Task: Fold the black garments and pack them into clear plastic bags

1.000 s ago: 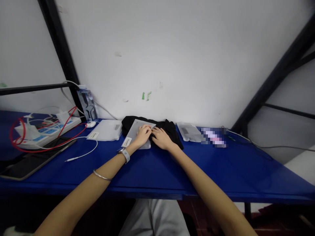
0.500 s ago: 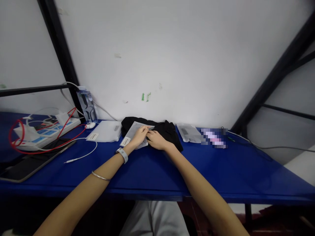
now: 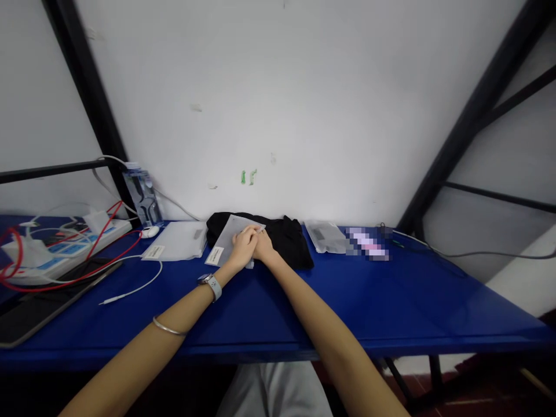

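A frosted plastic bag [image 3: 229,230] with a white label lies partly over a bundle of black cloth [image 3: 284,237]. My left hand [image 3: 244,244] rests on the bag, with its fingers stretched over the fingers of my right hand [image 3: 263,245]. My right hand lies against the bag from the right, beside the black cloth, and its fingers are mostly hidden under the left ones. A second frosted bag [image 3: 178,240] with a label lies to the left. Another frosted bag [image 3: 326,236] is right of the cloth.
At the left stand a water bottle [image 3: 143,197] and a white power strip [image 3: 69,249] with red and white cables. A dark tablet [image 3: 47,304] lies in front of it. A blurred-out item [image 3: 369,243] is at the right. A white wall closes the blue table's [image 3: 391,307] back.
My hands have drawn together on the bag, the left fingers now overlapping the right ones. The view has shifted slightly to the right.
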